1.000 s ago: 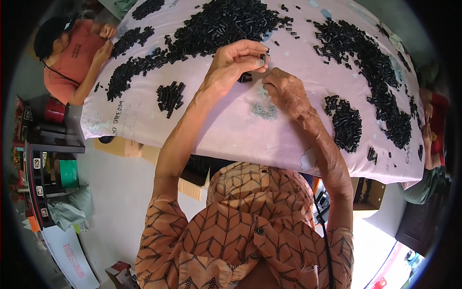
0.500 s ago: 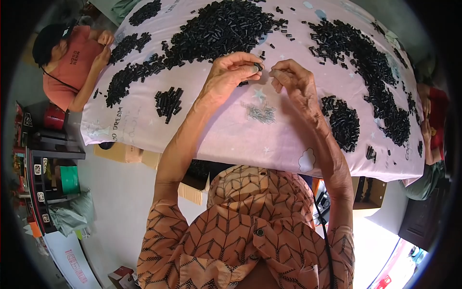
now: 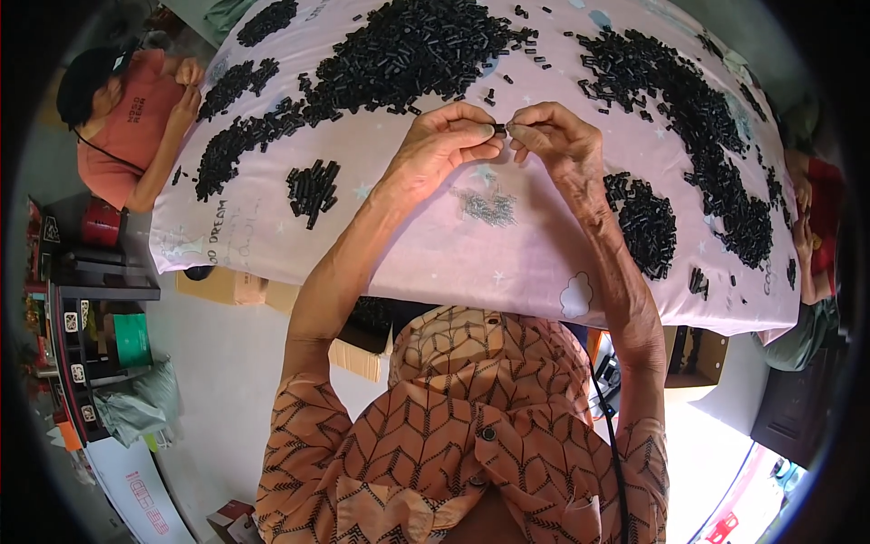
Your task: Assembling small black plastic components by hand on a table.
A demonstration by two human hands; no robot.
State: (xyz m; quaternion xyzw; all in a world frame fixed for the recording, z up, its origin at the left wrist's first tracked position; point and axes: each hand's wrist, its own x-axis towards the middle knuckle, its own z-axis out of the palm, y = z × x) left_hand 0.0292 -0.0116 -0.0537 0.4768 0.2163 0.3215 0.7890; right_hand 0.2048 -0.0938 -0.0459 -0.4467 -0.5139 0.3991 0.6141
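Above the table my left hand pinches a small black plastic cylinder between thumb and fingers. My right hand is closed in a pinch at the cylinder's right end; whatever its fingertips hold is too small to make out. Below the hands lies a little heap of thin silvery metal pieces on the pink tablecloth. A big heap of the same black cylinders spreads beyond my left hand. A bundle of longer black rods lies left of my left forearm.
More black pieces lie in a heap beside my right forearm and in a long band farther right. One person sits at the left edge with hands by a pile; another is at the right edge. Cardboard boxes stand below the table.
My right hand has moved left, its fingertips now meeting the black cylinder in my left hand. The cylinder now lies level between the two hands.
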